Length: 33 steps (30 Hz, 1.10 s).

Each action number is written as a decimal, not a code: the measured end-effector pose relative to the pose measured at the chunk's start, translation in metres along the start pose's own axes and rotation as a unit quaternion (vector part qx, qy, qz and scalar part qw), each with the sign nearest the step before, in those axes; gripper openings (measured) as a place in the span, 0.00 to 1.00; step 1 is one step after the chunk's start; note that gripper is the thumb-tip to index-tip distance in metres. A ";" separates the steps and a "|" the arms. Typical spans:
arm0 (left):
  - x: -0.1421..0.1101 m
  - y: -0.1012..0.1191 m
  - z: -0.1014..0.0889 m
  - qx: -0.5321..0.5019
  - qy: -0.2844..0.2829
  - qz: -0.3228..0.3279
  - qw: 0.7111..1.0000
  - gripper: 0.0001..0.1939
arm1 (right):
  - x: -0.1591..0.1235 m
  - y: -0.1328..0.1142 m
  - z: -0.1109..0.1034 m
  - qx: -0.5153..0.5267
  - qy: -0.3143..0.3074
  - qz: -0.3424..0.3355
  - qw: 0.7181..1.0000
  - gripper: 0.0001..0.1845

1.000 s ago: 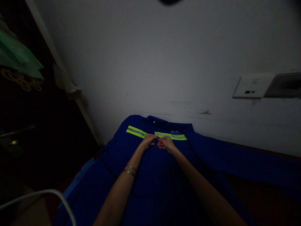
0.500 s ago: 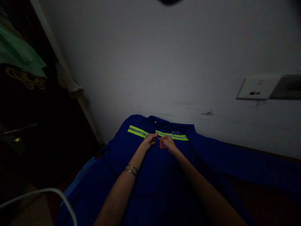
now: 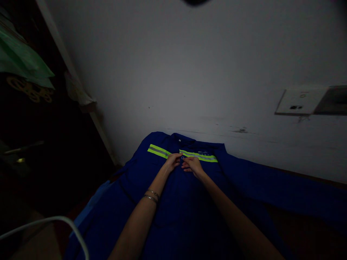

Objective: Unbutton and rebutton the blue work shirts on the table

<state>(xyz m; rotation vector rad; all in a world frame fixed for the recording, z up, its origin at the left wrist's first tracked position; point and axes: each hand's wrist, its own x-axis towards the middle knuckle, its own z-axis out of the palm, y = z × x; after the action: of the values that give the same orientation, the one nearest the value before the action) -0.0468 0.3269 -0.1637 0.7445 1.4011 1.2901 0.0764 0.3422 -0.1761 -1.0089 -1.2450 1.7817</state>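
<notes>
In the head view, the blue jacket (image 3: 184,206) lies spread with its collar (image 3: 185,138) near the wall (image 3: 173,72); what carries it is too dark to name. A small pale ring (image 3: 182,157), perhaps a button, sits on the jacket's front, just below the inner end of the right bright band (image 3: 202,156). It is between the two hands: the left hand (image 3: 172,161) is on its left, the right hand (image 3: 193,165) on its right, and the right fingertips seem nearer. The front's long axis runs from the collar towards the person, so both hands meet it from the sides. Both touch the cloth, fingers bent; whether either is clamped on cloth or ring, I cannot tell.
</notes>
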 end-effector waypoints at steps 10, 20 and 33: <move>-0.004 0.000 0.004 0.009 -0.015 0.017 1.000 0.12 | 0.003 0.001 0.001 0.037 0.048 0.008 0.998 0.06; -0.006 0.001 0.004 0.018 -0.026 0.026 0.999 0.16 | 0.000 -0.004 0.000 0.040 0.025 0.039 0.998 0.06; -0.005 -0.003 0.002 0.046 -0.022 0.047 0.998 0.18 | 0.004 -0.003 0.001 0.066 0.034 0.044 0.996 0.09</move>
<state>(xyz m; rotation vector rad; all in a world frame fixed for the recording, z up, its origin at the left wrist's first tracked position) -0.0427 0.3218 -0.1650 0.9050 1.4111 1.2812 0.0742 0.3465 -0.1739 -1.0536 -1.0400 1.8549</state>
